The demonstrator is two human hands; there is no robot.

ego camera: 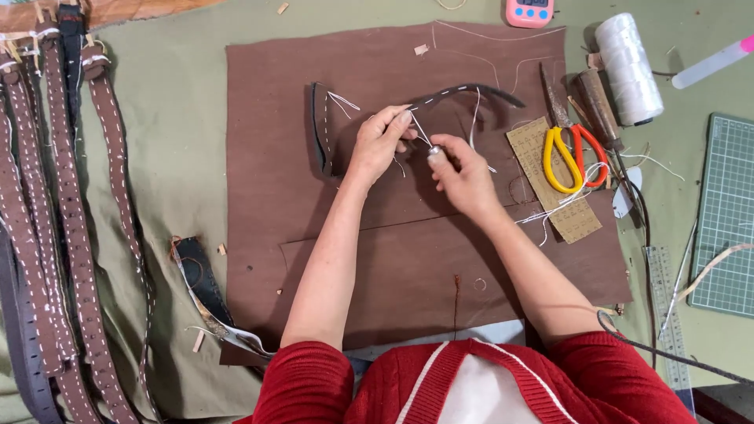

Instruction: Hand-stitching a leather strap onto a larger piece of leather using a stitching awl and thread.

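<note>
Left hand (378, 145): fingers pinched shut on a dark leather strap (463, 93) with white stitching, gripped near the middle of its arc, held just above a brown leather sheet (314, 235). Strap curving from a folded dark end at the left (320, 129), up through the fingertips, out to a tapered tip at the right. Right hand (463, 174): closed around a small silver-tipped tool (434, 151), thumb and forefinger clamped on it, tip pointing up toward the strap, just beside the left fingertips. White thread (473, 118) trailing loose from the strap, down past the right hand; whether the thread is pinched in either hand, cannot tell.

Beside the right hand on the sheet: a tan perforated card (554, 184), touching scissors with yellow and red handles (567, 149). Further right: a spool of white cord (628, 69), a wooden-handled tool (598, 106), a green cutting mat (726, 212), a clear ruler (667, 314). At the top edge, a pink timer (529, 12). Well apart on the left, a row of finished brown stitched straps (71, 228) on green cloth (173, 157); near the left elbow, a dark leather offcut (200, 279).
</note>
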